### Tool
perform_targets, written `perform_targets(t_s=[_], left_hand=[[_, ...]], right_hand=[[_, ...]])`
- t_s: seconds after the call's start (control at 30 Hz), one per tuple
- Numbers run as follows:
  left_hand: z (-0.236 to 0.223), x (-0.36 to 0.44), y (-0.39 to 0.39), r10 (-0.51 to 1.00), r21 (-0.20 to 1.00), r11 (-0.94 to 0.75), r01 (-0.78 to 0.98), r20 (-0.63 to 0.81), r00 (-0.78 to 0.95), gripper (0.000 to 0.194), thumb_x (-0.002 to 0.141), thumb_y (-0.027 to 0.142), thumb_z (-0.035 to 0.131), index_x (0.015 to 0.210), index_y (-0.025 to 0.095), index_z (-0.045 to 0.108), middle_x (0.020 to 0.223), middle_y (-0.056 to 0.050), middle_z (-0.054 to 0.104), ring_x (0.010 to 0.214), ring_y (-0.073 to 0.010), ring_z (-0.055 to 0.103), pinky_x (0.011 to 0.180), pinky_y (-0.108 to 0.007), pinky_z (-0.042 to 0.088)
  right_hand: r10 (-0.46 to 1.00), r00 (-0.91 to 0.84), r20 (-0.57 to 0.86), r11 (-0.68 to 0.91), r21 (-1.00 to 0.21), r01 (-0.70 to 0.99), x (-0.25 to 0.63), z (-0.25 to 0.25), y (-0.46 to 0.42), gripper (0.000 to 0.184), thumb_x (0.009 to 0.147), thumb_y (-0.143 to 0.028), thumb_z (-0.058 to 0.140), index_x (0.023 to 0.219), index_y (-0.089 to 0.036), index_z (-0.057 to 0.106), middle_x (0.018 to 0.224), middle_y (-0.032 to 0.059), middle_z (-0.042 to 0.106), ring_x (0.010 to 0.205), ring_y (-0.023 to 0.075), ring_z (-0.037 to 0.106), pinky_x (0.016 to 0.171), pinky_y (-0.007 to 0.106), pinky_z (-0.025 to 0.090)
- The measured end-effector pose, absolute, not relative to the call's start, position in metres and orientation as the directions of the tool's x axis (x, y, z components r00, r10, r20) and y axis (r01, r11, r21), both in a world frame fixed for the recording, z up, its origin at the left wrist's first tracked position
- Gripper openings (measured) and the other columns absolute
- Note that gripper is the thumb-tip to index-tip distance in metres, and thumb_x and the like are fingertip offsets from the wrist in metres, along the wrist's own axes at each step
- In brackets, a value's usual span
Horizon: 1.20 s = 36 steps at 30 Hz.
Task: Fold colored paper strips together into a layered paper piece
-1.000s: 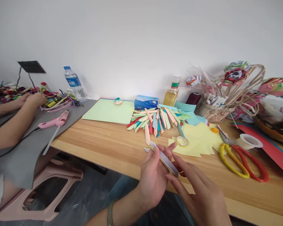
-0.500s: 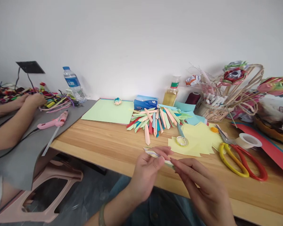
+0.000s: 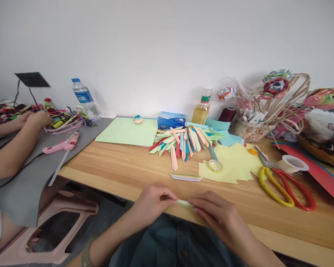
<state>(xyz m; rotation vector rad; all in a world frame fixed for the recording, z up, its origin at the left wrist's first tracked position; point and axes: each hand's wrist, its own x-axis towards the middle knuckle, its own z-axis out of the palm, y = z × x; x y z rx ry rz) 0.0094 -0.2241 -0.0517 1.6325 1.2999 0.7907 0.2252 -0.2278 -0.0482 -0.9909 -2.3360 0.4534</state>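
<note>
Close to the table's front edge, a narrow pale folded paper strip [image 3: 184, 203] stretches between my two hands. One end of it is pinched by my left hand [image 3: 154, 202], thumb against fingertips. At the other end my right hand [image 3: 218, 209] is closed on it, its fingers covering that end. Just beyond them lies a small stack of folded paper strips [image 3: 186, 177], white and yellowish, untouched. Farther back is a fanned pile of coloured folded strips [image 3: 180, 142].
Yellow paper sheets [image 3: 229, 168] bear a tape roll [image 3: 215, 165]. Scissors [image 3: 284, 193] lie to the right, near a white spool [image 3: 292, 164]. Behind stand an oil-coloured bottle [image 3: 201, 111] and a basket of paper flowers [image 3: 246, 129]. At left are a pink glue gun [image 3: 61, 144] and another person's arms [image 3: 19, 144].
My left hand has moved left and down, my right slightly left. The strip between them is now nearly level at the table's edge. The small stack behind is now uncovered.
</note>
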Motion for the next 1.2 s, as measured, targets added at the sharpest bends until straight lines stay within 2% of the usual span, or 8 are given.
perform_targets(t_s=[0.13, 0.27, 0.47, 0.63, 0.8, 0.93, 1.07, 1.2], left_hand=[[-0.056, -0.018, -0.206, 0.988, 0.848, -0.124, 0.514, 0.058, 0.143, 0.011, 0.073, 0.025, 0.06, 0.073, 0.02, 0.069, 0.076, -0.003, 0.068, 0.074, -0.018, 0.061, 0.07, -0.027, 0.044], [-0.061, -0.042, -0.186, 0.992, 0.747, -0.128, 0.653, 0.101, 0.079, 0.01, 0.073, 0.023, 0.058, 0.078, 0.02, 0.066, 0.082, -0.003, 0.066, 0.079, -0.0175, 0.059, 0.073, -0.028, 0.043], [-0.066, -0.049, -0.18, 0.986, 0.639, -0.167, 0.751, 0.113, 0.123, 0.01, 0.075, 0.018, 0.055, 0.082, 0.02, 0.062, 0.087, -0.002, 0.064, 0.083, -0.0171, 0.057, 0.078, -0.03, 0.042], [-0.065, -0.05, -0.179, 0.977, 0.612, -0.214, 0.761, 0.125, 0.174, 0.01, 0.077, 0.017, 0.054, 0.085, 0.02, 0.059, 0.093, -0.003, 0.063, 0.088, -0.0174, 0.056, 0.081, -0.03, 0.041], [-0.053, -0.058, -0.172, 0.957, 0.611, -0.269, 0.744, 0.086, 0.276, 0.015, 0.073, 0.023, 0.06, 0.088, 0.021, 0.057, 0.099, -0.002, 0.061, 0.093, -0.0182, 0.056, 0.082, -0.029, 0.042], [-0.035, -0.059, -0.161, 0.946, 0.639, -0.306, 0.706, 0.118, 0.302, 0.021, 0.079, 0.037, 0.054, 0.093, 0.022, 0.058, 0.102, -0.002, 0.062, 0.098, -0.0186, 0.055, 0.086, -0.029, 0.041], [-0.019, -0.046, -0.137, 0.933, 0.715, -0.33, 0.616, 0.146, 0.33, 0.022, 0.081, 0.037, 0.049, 0.089, 0.02, 0.062, 0.096, -0.002, 0.065, 0.092, -0.0176, 0.057, 0.083, -0.028, 0.041], [-0.011, -0.023, -0.101, 0.941, 0.85, -0.25, 0.464, 0.1, 0.325, 0.021, 0.077, 0.035, 0.053, 0.079, 0.016, 0.062, 0.081, -0.003, 0.066, 0.078, -0.0165, 0.059, 0.073, -0.027, 0.044]], right_hand=[[0.782, -0.467, 0.413, 0.619, -0.426, 0.66, 0.237, -0.052, -0.206, 0.021, 0.088, -0.021, 0.045, 0.097, -0.018, 0.063, 0.094, 0.0078, 0.065, 0.085, 0.017, 0.063, 0.072, 0.028, 0.051], [0.849, -0.427, 0.311, 0.513, -0.296, 0.806, 0.248, -0.054, -0.18, 0.026, 0.087, -0.03, 0.046, 0.106, -0.019, 0.061, 0.104, 0.0095, 0.062, 0.087, 0.0216, 0.063, 0.068, 0.033, 0.053], [0.849, -0.506, 0.154, 0.528, -0.198, 0.826, 0.235, -0.054, -0.172, 0.025, 0.089, -0.027, 0.04, 0.1, -0.019, 0.061, 0.094, 0.0086, 0.063, 0.084, 0.0225, 0.062, 0.07, 0.036, 0.051], [0.839, -0.507, 0.196, 0.539, -0.175, 0.824, 0.232, -0.05, -0.168, 0.027, 0.09, -0.028, 0.037, 0.098, -0.02, 0.062, 0.095, 0.0074, 0.064, 0.084, 0.0206, 0.062, 0.067, 0.032, 0.049], [0.907, -0.319, 0.277, 0.373, -0.174, 0.911, 0.253, -0.04, -0.133, 0.026, 0.087, -0.034, 0.042, 0.091, -0.024, 0.065, 0.096, 0.0028, 0.068, 0.077, 0.0191, 0.064, 0.064, 0.029, 0.047], [0.931, -0.19, 0.311, 0.254, -0.181, 0.95, 0.272, -0.032, -0.097, 0.024, 0.084, -0.028, 0.043, 0.085, -0.022, 0.066, 0.09, 0.0029, 0.07, 0.072, 0.0198, 0.063, 0.058, 0.028, 0.044], [0.94, -0.097, 0.326, 0.16, -0.173, 0.972, 0.28, -0.027, -0.07, 0.023, 0.081, -0.024, 0.042, 0.081, -0.02, 0.065, 0.087, 0.0059, 0.07, 0.073, 0.0229, 0.063, 0.054, 0.029, 0.041], [0.938, -0.022, 0.346, 0.087, -0.173, 0.981, 0.29, -0.023, -0.049, 0.026, 0.08, -0.022, 0.04, 0.087, -0.02, 0.065, 0.094, 0.0081, 0.07, 0.077, 0.0257, 0.064, 0.056, 0.031, 0.04]])
